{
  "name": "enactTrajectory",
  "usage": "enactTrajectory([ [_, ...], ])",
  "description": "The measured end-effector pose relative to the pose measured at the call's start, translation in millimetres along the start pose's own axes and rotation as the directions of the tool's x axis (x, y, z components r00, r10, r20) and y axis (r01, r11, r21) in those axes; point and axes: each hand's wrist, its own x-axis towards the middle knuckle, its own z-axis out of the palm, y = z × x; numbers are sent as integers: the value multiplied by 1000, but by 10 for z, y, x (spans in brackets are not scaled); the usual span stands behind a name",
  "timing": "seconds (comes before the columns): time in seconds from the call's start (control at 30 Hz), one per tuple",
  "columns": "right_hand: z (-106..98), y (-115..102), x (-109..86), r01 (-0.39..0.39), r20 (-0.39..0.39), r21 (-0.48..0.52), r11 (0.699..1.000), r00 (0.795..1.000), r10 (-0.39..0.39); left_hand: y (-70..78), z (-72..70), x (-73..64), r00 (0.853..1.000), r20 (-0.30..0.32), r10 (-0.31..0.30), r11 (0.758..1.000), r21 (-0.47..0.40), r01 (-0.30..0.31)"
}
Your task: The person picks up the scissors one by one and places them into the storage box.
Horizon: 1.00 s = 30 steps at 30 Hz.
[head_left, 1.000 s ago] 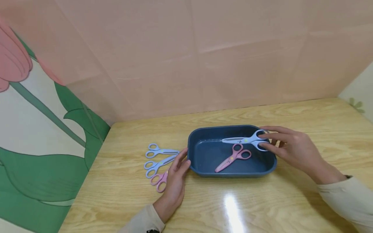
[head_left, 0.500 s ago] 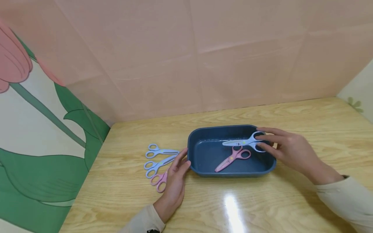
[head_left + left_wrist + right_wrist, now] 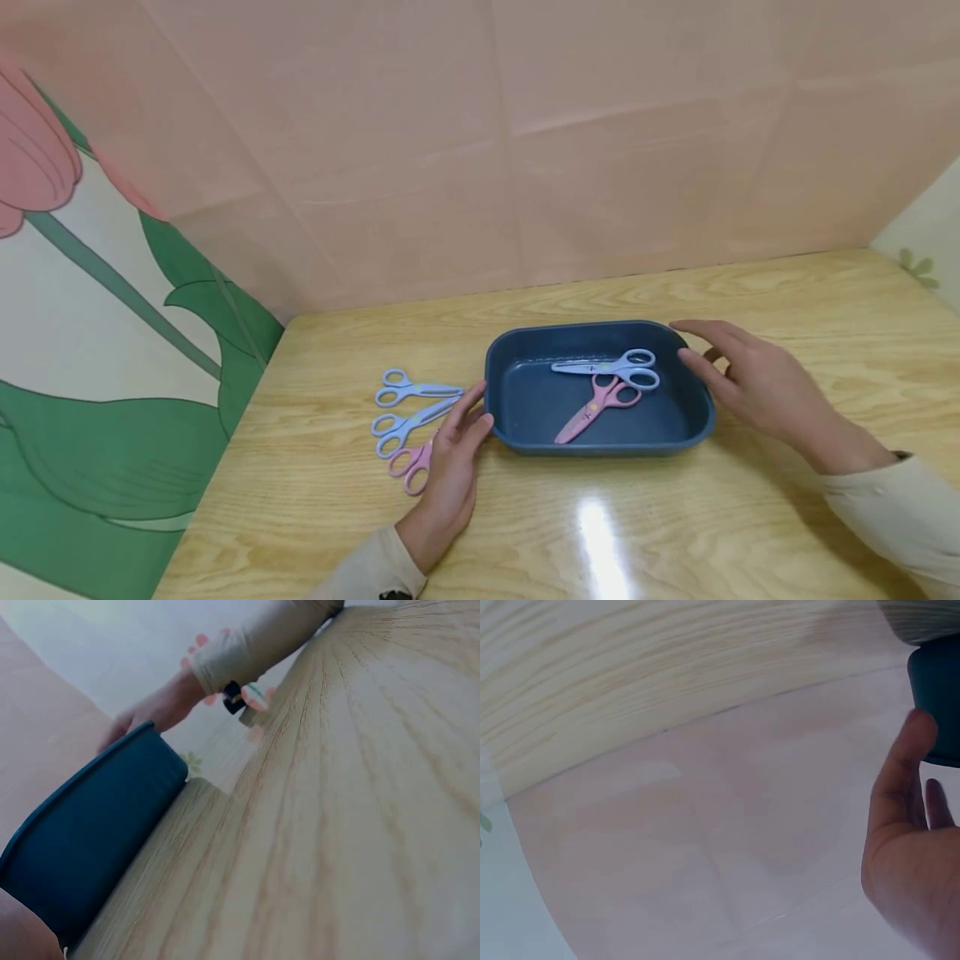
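Note:
A dark blue rectangular tub (image 3: 525, 446) stands on the table. Inside it lie light blue scissors (image 3: 618, 367) and pink scissors (image 3: 588, 414), the blue pair overlapping the pink handles. My left hand (image 3: 450, 479) rests with relaxed fingers against the tub's left end. Over at the right end, my right hand (image 3: 757, 383) holds nothing, its thumb and fingers spread at the rim. In the right wrist view, the thumb of this hand (image 3: 911, 847) overlaps the tub's wall (image 3: 937, 690). The left wrist view shows the tub's outer side (image 3: 90, 825).
Left of the tub lie two more light blue scissors, one upper (image 3: 412, 389) and one lower (image 3: 405, 427), and another pink pair (image 3: 411, 465) partly hidden by my left hand. A pink-covered wall (image 3: 510, 167) rises behind the wood-grain table (image 3: 315, 500).
My right hand has let go of the light blue scissors, which now lie in the tub farther left, and has drawn back to the right rim. The left hand stays put.

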Motion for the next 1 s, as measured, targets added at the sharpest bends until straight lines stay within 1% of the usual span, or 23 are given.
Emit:
enactTrajectory([
  [0.07, -10, 15, -8, -60, 83, 27, 998, 995, 58, 0, 3, 0, 1000, -2, 0, 1000, -4, 0],
  [0.13, -7, 28, -22, -89, 147, 50, 995, 986, 81, -3, 7, 0, 1000, -3, 1, 1000, -5, -1],
  [0.2, 5, 38, -41, -105, 183, 74, 992, 979, 90, -7, 13, 4, 1000, -2, 0, 1000, -8, 0],
  [0.27, 19, 50, -59, -102, 194, 94, 990, 977, 82, -14, 18, 6, 1000, -2, -3, 1000, -8, 3],
  [0.37, 28, 63, -82, -98, 185, 121, 988, 980, 74, -23, 22, 9, 1000, -2, -9, 1000, -8, 9],
  [0.5, 3, 73, -91, -89, 193, 149, 985, 979, 60, -27, 21, 12, 1000, -3, -12, 1000, -3, 12],
  [0.7, -65, 70, -71, -98, 254, 195, 976, 966, 47, -14, 8, 10, 1000, -4, -6, 1000, 4, 6],
  [0.87, -100, 24, -52, -109, 269, 230, 967, 962, 45, -8, -6, 8, 1000, 1, -4, 1000, -3, 4],
  [1.0, -128, -7, -33, -125, 300, 224, 967, 952, 53, -4, -15, 5, 1000, 4, 1, 1000, -9, -1],
])
